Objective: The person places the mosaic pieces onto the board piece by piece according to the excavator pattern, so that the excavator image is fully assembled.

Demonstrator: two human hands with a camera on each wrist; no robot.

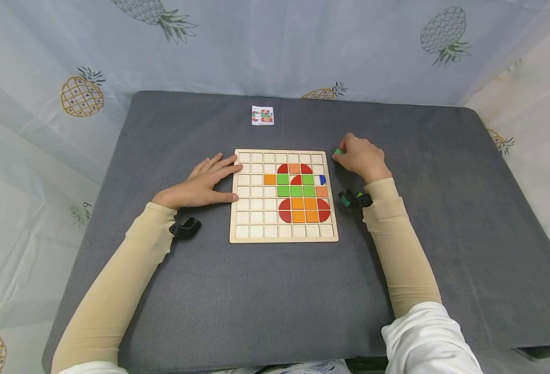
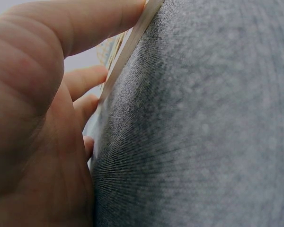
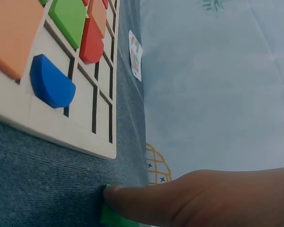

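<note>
A: Where is the green piece?
B: On the grey mat, just right of the puzzle board's far right corner, under the curled fingers of the right hand.
A: The left hand?
B: Flat, fingers straight, touching the board's left edge, holding nothing.

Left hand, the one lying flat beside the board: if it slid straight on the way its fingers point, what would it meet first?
The left hand already has fingertips at the board; its left edge comes first, it seems.
</note>
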